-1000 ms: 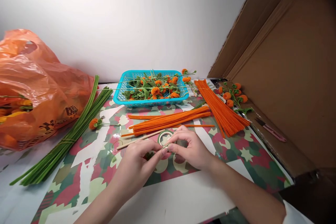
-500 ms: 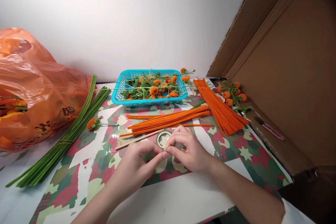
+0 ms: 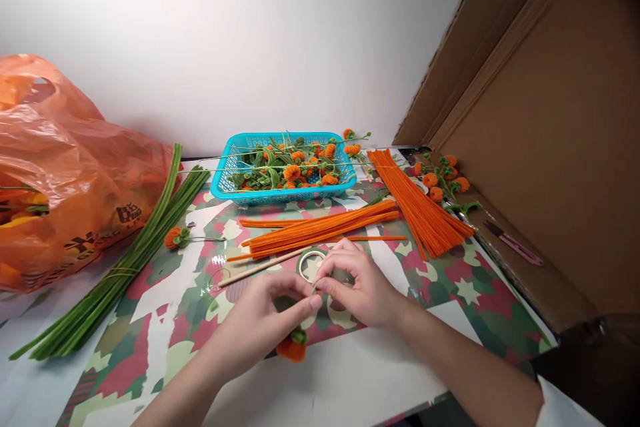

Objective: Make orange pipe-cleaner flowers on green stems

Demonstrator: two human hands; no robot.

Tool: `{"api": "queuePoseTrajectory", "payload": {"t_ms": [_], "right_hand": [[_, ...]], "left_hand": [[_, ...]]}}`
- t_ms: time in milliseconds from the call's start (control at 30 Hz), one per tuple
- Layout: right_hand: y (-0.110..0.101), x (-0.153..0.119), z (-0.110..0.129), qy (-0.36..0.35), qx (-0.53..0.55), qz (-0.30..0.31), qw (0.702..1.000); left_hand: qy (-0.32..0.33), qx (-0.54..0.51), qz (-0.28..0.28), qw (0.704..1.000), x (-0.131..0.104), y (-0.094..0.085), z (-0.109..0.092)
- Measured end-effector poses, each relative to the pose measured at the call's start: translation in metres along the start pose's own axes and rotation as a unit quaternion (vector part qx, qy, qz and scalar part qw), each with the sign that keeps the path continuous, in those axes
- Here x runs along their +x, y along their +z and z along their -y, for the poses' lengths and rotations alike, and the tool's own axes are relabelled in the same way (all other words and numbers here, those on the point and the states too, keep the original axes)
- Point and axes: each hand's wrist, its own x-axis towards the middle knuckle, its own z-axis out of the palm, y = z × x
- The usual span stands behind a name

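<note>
My left hand (image 3: pixel 273 313) and my right hand (image 3: pixel 357 283) meet above the patterned table cover, fingers closed in pinches around a thin green stem (image 3: pixel 315 287). An orange pompom-like flower (image 3: pixel 292 348) with a green top shows just below my left hand; whether it joins the stem is hidden by the fingers. Right behind the fingertips lies a roll of green tape (image 3: pixel 306 265). Beyond it, orange pipe cleaners (image 3: pixel 320 229) lie in a loose bundle, with a wooden stick (image 3: pixel 250 271) in front.
A blue basket (image 3: pixel 280 197) of orange and green flowers stands at the back. Green pipe cleaners (image 3: pixel 117 273) and an orange bag (image 3: pixel 75 167) are left. At right lie more orange pipe cleaners (image 3: pixel 420 210), small flowers (image 3: pixel 436 195), a pink cutter (image 3: pixel 520 248) and cardboard (image 3: pixel 550 113).
The orange flower has come into view below my left hand. My left thumb has shifted slightly down, and the thin stem between my fingertips shows more clearly.
</note>
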Motion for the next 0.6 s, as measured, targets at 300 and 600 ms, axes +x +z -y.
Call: {"api": "queuePoseTrajectory", "payload": {"t_ms": [300,600], "right_hand": [[-0.0013,0.0012,-0.0021,0.017,0.008,0.001,1.0],[-0.0056,-0.0002,0.0002,-0.022,-0.001,0.034,0.999]], "left_hand": [[0.039,0.022,-0.004,0.999,0.0001,-0.0017,-0.0012],[-0.031,-0.135,0.109,0.984,-0.0005,-0.0033,0.0012]]}}
